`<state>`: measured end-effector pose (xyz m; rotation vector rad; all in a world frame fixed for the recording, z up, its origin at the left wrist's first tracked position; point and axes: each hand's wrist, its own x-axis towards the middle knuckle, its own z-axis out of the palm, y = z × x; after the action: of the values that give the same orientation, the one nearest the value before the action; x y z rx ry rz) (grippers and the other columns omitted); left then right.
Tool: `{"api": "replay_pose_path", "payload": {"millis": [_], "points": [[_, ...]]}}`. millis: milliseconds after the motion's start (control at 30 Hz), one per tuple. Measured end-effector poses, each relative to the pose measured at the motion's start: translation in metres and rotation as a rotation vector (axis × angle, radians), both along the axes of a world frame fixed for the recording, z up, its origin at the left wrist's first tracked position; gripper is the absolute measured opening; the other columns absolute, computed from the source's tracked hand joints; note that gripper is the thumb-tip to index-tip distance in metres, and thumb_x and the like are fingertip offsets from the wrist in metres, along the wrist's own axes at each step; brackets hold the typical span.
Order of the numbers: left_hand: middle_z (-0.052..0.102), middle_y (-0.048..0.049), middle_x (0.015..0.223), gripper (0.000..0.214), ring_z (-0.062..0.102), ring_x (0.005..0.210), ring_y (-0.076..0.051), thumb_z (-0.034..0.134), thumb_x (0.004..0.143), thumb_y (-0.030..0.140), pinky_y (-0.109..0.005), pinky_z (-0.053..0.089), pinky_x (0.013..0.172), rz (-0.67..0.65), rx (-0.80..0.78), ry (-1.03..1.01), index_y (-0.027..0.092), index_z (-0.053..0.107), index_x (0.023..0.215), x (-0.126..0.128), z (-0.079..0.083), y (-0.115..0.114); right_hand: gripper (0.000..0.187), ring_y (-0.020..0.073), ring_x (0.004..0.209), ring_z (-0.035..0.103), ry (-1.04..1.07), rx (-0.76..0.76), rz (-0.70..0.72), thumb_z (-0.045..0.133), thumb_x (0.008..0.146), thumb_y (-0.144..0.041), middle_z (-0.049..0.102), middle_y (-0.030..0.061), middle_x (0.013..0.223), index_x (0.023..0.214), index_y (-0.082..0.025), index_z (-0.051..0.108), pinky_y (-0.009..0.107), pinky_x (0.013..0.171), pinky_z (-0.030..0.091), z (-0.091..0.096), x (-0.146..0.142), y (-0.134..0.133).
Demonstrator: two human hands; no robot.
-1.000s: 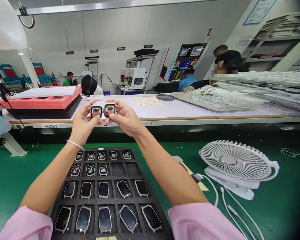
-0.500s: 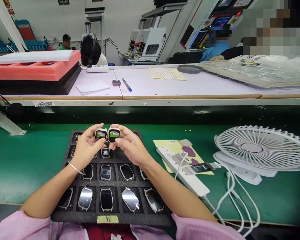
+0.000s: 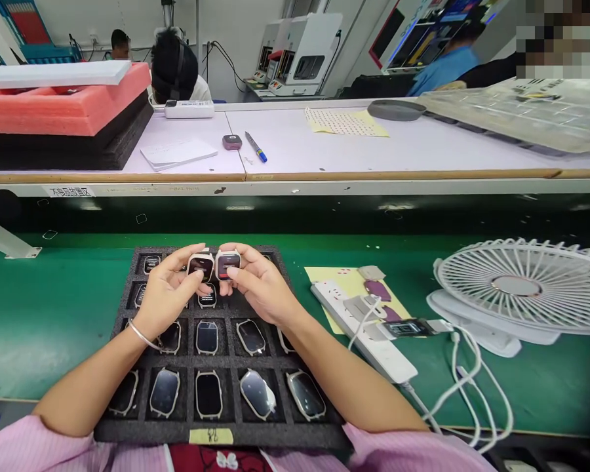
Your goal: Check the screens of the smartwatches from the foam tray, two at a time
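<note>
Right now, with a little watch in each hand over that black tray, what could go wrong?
1. The left hand and right hand each pinch a smartwatch body, the left smartwatch and the right smartwatch, almost touching; they might knock and scratch.
2. A slip could drop one onto the watch screens lying face-up in the foam tray below.
3. The white cables trail by the right arm near the power strip; a sleeve might snag them.
</note>
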<state>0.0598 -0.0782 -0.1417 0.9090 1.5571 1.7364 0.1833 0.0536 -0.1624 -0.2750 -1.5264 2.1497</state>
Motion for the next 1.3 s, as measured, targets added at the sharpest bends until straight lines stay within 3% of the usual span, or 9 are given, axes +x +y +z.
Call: {"api": "replay_pose_path", "payload": {"millis": [133, 400, 567, 733, 867, 1167, 1300], "points": [[0.07, -0.0061, 0.108, 0.039, 0.072, 0.061, -0.014, 0.073, 0.081, 0.028, -0.029, 0.064, 0.062, -0.004, -0.004, -0.001, 0.019, 0.067, 0.119, -0.001, -0.002, 0.001, 0.03, 0.0104, 0.057, 0.06, -0.011, 0.014, -0.011, 0.071, 0.083, -0.032, 0.064, -0.0018, 0.083, 0.11, -0.023, 0.061, 0.028, 0.056, 0.046, -0.002, -0.001, 0.0], [0.072, -0.0071, 0.111, 0.044, 0.073, 0.063, -0.015, 0.072, 0.078, 0.027, -0.031, 0.064, 0.063, -0.011, -0.038, -0.148, 0.019, 0.065, 0.121, -0.003, -0.008, 0.003, 0.037, 0.0126, 0.059, 0.059, -0.039, 0.004, -0.011, 0.066, 0.076, -0.017, 0.062, -0.0033, 0.078, 0.111, -0.024, 0.059, 0.03, 0.057, 0.046, -0.007, -0.001, 0.001], [0.071, -0.0038, 0.1, 0.048, 0.073, 0.063, -0.014, 0.071, 0.076, 0.023, -0.029, 0.063, 0.063, 0.0, -0.058, -0.236, 0.019, 0.063, 0.123, -0.004, -0.01, 0.004, 0.04, 0.0119, 0.058, 0.06, -0.064, -0.111, 0.003, 0.066, 0.071, -0.015, 0.065, -0.003, 0.081, 0.11, -0.023, 0.06, 0.029, 0.06, 0.047, -0.01, -0.002, 0.003], [0.069, -0.0039, 0.107, 0.048, 0.072, 0.065, -0.013, 0.07, 0.076, 0.02, -0.028, 0.062, 0.065, 0.021, -0.069, -0.27, 0.02, 0.061, 0.124, -0.005, -0.012, 0.006, 0.038, 0.0118, 0.06, 0.061, -0.103, -0.207, 0.0, 0.065, 0.073, -0.015, 0.071, 0.0005, 0.092, 0.11, -0.024, 0.06, 0.03, 0.061, 0.049, -0.012, -0.004, 0.007], [0.069, -0.0051, 0.11, 0.048, 0.071, 0.064, -0.012, 0.07, 0.077, 0.021, -0.029, 0.061, 0.065, 0.02, -0.078, -0.295, 0.02, 0.061, 0.124, -0.007, -0.014, 0.007, 0.04, 0.0113, 0.06, 0.062, -0.102, -0.201, -0.013, 0.064, 0.071, -0.013, 0.071, 0.0008, 0.095, 0.11, -0.023, 0.06, 0.029, 0.062, 0.049, -0.012, -0.005, 0.01], [0.069, -0.0009, 0.088, 0.051, 0.072, 0.064, -0.015, 0.068, 0.081, 0.027, -0.031, 0.062, 0.065, 0.027, -0.085, -0.326, 0.019, 0.063, 0.131, -0.009, -0.017, 0.009, 0.042, 0.0132, 0.065, 0.068, -0.119, -0.146, -0.005, 0.064, 0.071, -0.011, 0.071, 0.0004, 0.093, 0.112, -0.023, 0.06, 0.028, 0.063, 0.052, -0.015, -0.005, 0.01], [0.07, -0.0027, 0.091, 0.049, 0.073, 0.064, -0.016, 0.067, 0.083, 0.029, -0.033, 0.062, 0.066, 0.028, -0.093, -0.319, 0.018, 0.064, 0.13, -0.009, -0.018, 0.01, 0.041, 0.0137, 0.065, 0.069, -0.129, -0.139, -0.008, 0.062, 0.071, -0.01, 0.07, -0.0007, 0.088, 0.11, -0.023, 0.061, 0.028, 0.063, 0.052, -0.016, -0.004, 0.011]]}}
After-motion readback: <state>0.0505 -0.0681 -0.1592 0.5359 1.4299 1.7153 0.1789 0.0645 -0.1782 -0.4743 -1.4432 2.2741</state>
